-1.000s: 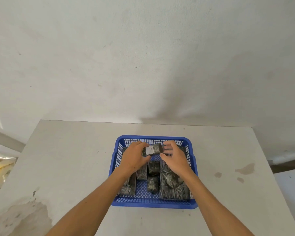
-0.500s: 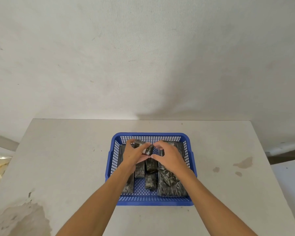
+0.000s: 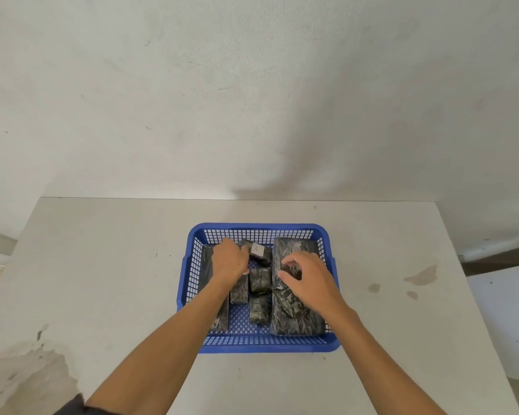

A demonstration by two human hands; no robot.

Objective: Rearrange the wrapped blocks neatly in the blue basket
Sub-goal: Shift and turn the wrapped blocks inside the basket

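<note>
A blue mesh basket (image 3: 261,344) sits mid-table with several dark plastic-wrapped blocks inside. My left hand (image 3: 229,262) grips a small wrapped block with a white label (image 3: 258,251), which lies near the basket's far wall. My right hand (image 3: 304,275) hovers with its fingers apart over the large wrapped block (image 3: 297,316) that fills the basket's right side. Two small blocks (image 3: 259,280) lie in a column down the middle, and a long one (image 3: 221,320) lies partly under my left forearm.
The basket stands on a pale grey table (image 3: 117,280) against a white wall. Stains mark the table to the right (image 3: 421,275) and at the front left (image 3: 21,372). The table's right edge runs close to a lower surface.
The labelled block has gone from being held in both hands above the basket to lying at its far end. My right hand has let go and shifted right over the large block.
</note>
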